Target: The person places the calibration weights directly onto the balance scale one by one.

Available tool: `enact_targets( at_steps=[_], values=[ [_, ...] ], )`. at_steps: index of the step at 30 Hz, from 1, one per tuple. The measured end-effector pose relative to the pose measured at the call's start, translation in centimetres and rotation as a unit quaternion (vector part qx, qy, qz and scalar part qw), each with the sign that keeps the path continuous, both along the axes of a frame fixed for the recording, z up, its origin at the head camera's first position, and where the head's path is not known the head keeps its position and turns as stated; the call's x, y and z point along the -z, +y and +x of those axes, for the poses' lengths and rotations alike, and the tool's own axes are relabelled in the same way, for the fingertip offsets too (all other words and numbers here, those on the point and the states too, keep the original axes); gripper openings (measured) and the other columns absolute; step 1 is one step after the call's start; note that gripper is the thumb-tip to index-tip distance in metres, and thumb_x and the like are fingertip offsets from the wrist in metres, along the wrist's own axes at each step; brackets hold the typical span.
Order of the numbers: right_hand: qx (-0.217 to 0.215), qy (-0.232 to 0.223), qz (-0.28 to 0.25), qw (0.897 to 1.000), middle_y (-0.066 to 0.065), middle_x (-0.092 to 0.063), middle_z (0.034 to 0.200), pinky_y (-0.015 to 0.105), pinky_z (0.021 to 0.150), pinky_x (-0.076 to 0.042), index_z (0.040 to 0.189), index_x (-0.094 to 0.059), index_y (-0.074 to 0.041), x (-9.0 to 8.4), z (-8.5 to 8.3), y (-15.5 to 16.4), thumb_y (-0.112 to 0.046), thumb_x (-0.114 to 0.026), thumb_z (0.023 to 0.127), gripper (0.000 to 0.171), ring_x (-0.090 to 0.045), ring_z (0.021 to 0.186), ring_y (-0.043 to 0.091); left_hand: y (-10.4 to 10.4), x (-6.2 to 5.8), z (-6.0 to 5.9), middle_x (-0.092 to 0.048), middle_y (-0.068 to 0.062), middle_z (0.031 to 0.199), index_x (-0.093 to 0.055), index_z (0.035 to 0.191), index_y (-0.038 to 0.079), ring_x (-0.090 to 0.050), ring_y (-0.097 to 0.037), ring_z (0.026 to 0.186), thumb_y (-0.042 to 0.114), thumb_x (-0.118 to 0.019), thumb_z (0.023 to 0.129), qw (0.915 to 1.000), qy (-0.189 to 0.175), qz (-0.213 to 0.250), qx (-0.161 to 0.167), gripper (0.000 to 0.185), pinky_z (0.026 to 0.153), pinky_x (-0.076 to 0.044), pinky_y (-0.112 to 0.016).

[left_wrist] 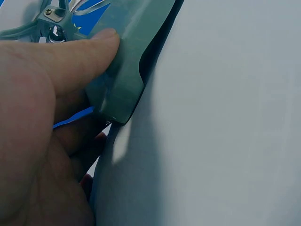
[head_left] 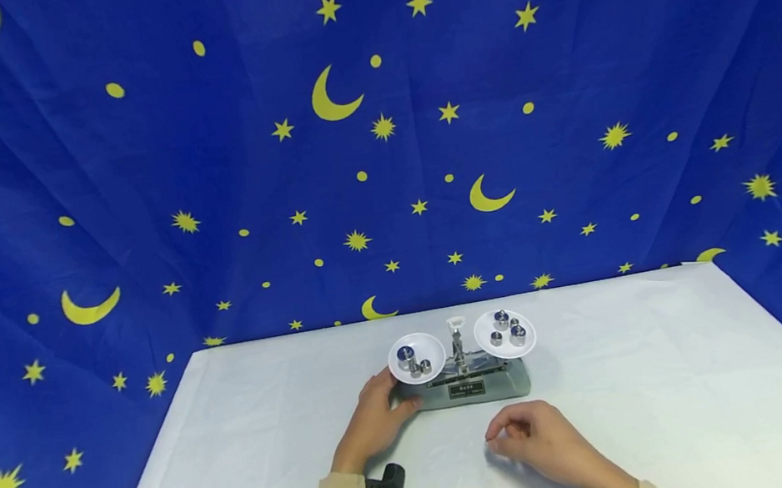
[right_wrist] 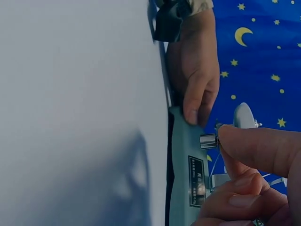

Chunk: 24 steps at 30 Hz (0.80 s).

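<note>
A balance scale (head_left: pixel 467 388) with a grey-green base stands on the table. My left hand (head_left: pixel 375 419) grips the left end of that base (left_wrist: pixel 123 70), the thumb lying along its front and the other fingers behind. In front of the scale, my right hand (head_left: pixel 546 444) pinches a small shiny metal weight (right_wrist: pixel 208 141) by its top between thumb and index finger. Three metal weights (head_left: pixel 406 355) sit in the white left pan (head_left: pixel 433 346). Several more weights (head_left: pixel 518 335) are in the right pan (head_left: pixel 483 331).
The table (head_left: pixel 688 402) has a white cover. A blue cloth (head_left: pixel 259 171) with yellow stars and moons hangs behind and at both sides. A black band (head_left: pixel 387 483) is on the left wrist.
</note>
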State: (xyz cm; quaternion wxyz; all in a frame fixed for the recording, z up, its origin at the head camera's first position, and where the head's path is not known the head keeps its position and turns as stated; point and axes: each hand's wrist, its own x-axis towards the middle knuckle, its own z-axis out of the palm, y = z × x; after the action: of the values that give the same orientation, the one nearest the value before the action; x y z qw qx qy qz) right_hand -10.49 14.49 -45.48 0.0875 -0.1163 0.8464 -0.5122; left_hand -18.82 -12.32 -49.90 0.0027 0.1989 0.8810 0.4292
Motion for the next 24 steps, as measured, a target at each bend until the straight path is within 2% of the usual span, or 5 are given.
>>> enact_targets(
  at_steps=[11, 24],
  values=[
    [0.013, 0.032, 0.022, 0.999, -0.008, -0.047, 0.061, 0.021, 0.049, -0.038, 0.087, -0.076, -0.012, -1.0, -0.4, -0.8, -0.016, -0.080, 0.082, 0.007, -0.041, 0.052, 0.002, 0.1, -0.2, 0.1, -0.050, -0.017, 0.149, -0.051, 0.145, 0.002, -0.041, -0.035, 0.142, 0.024, -0.073, 0.092, 1.0000, 0.001, -0.002, 0.000, 0.061, 0.123, -0.018, -0.056],
    [0.040, 0.028, 0.020, 0.999, -0.006, -0.047, 0.063, 0.021, 0.049, -0.036, 0.088, -0.076, -0.015, -1.8, -1.0, -1.8, -0.017, -0.081, 0.082, 0.008, -0.042, 0.056, 0.006, 0.0, 0.0, 0.0, -0.050, -0.016, 0.150, -0.051, 0.145, 0.003, -0.041, -0.035, 0.142, 0.025, -0.073, 0.092, 1.0000, 0.004, -0.004, -0.003, 0.061, 0.122, -0.019, -0.055]
  ],
)
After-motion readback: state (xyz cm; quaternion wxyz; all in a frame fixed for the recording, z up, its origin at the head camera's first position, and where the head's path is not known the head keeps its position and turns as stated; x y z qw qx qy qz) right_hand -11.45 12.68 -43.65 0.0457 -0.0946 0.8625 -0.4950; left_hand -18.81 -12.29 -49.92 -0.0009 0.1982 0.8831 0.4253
